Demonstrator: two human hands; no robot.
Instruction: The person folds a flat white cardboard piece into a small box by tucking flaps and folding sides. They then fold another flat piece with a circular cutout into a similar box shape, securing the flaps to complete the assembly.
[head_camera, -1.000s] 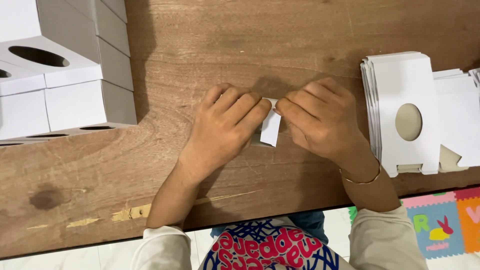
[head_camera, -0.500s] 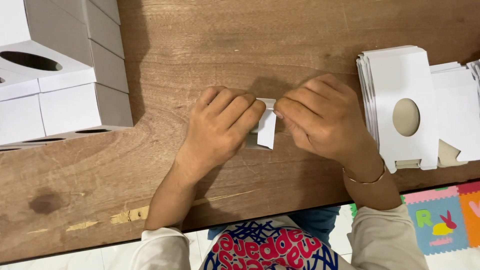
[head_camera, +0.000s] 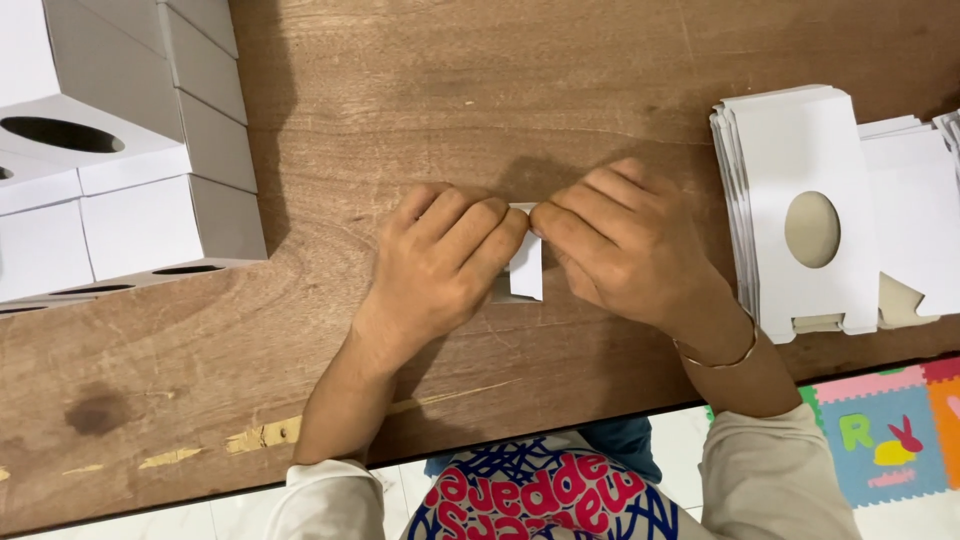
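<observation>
The fingers of the left hand and those of the right hand are curled and pressed together, and their tips meet at the middle of the frame, where they pinch a small white card piece from both sides. The piece stands just above the wooden table, mostly hidden by the knuckles; only a narrow folded strip shows between the hands. I judge it is very light and thin, stiff along its creases but easy to bend or dent, so it is best taken at the folded edges with the fingertips, not squeezed on the flat face. A thin bangle is on the right wrist. Farther, at the right edge, lies a stack of flat blanks with an oval hole; at the upper left stand folded white boxes. Compared with the earlier picture, the hands have come closer together, and less of the piece shows.
</observation>
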